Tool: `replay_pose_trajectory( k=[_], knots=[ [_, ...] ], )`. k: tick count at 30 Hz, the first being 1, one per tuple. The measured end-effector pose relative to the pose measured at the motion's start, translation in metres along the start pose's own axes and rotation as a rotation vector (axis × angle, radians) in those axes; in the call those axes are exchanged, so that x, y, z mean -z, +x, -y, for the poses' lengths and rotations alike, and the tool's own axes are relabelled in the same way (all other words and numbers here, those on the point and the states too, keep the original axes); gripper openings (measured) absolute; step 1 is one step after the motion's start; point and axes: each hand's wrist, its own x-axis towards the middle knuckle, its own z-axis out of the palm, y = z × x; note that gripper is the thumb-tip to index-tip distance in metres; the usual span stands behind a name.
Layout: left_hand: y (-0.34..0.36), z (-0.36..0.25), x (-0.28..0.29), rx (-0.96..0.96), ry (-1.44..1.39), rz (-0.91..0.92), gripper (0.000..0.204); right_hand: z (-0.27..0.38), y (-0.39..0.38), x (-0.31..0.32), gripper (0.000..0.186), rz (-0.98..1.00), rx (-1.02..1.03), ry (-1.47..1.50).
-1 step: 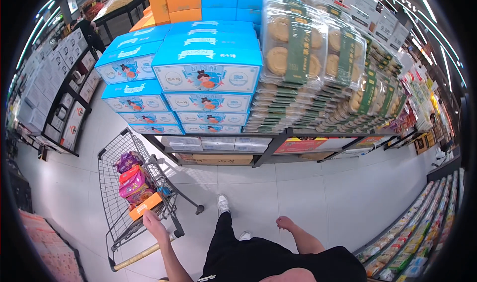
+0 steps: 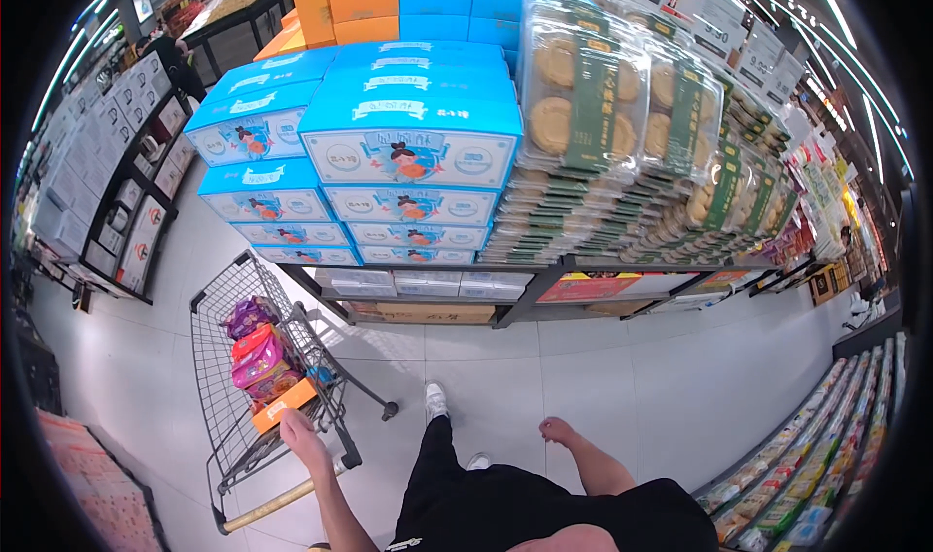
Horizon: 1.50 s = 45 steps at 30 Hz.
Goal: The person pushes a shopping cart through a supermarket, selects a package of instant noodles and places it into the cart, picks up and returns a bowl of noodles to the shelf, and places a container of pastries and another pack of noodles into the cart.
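My left hand (image 2: 303, 437) is curled in front of the cart's near end, at the lower edge of an orange box (image 2: 283, 404). Whatever its fingers close on, if anything, is hidden. The wire shopping cart (image 2: 220, 382) stands at my left, its yellowish handle bar (image 2: 277, 504) beside my left forearm. Purple and red snack packages (image 2: 260, 358) lie in it behind the orange box. My right hand (image 2: 557, 431) hangs over the floor on my right, fingers curled in, with nothing visible in it.
Ahead, blue pastry boxes (image 2: 408, 154) and clear packs of round cookies (image 2: 581, 95) are piled on a dark-framed display stand (image 2: 533, 294). A shelf of packaged goods (image 2: 812, 455) runs along the lower right. Another rack (image 2: 131, 197) stands at far left, with a person (image 2: 173, 64) beyond.
The piled boxes and cookie packs sit very slightly differently in the picture. Both hands and the cart stay practically where they were.
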Motion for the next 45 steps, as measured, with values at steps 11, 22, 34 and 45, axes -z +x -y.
replay_pose_trajectory(
  k=[11,22,34,45],
  knots=[
    [0.067,-0.047,-0.162,-0.020,-0.268,0.390,0.020,0.181,0.037,0.102,0.023,-0.327,0.290,0.122],
    [0.004,-0.088,-0.302,-0.092,-0.182,0.998,0.017,-0.059,0.025,0.059,0.027,0.070,0.111,-0.404],
    [-0.076,-0.154,-0.448,0.136,-0.473,0.813,0.030,-0.084,0.060,0.221,0.024,-0.365,-0.089,0.510],
    [-0.093,-0.190,-0.494,-0.027,-0.204,0.666,0.043,-0.135,0.079,0.269,0.026,-0.247,-0.154,0.498]
  ],
)
